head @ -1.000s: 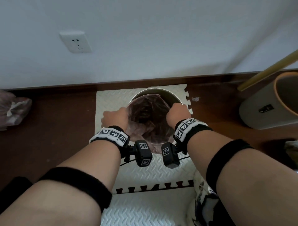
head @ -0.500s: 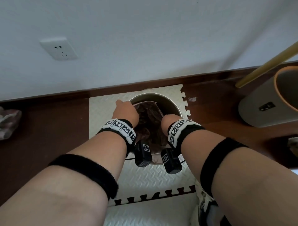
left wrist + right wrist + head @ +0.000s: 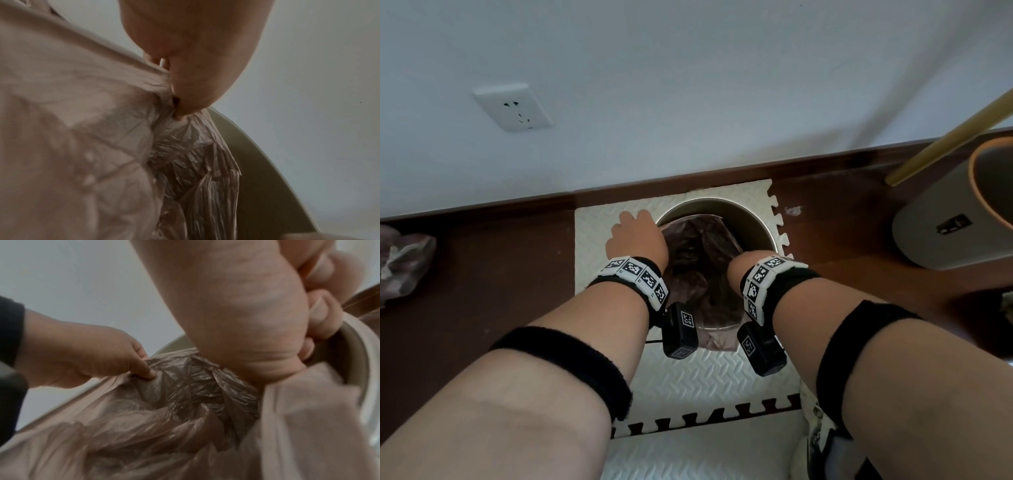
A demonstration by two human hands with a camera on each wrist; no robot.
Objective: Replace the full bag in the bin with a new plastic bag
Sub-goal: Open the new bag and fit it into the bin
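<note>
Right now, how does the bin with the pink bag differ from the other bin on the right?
The bin with the pink bag stands upright on the white foam mat; the other bin lies tilted on the brown floor. The first is lined and held by both hands; the second shows no bag and is untouched. Both look round and pale.

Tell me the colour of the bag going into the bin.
Translucent pinkish-brown plastic bag, clearest in the right wrist view.
</note>
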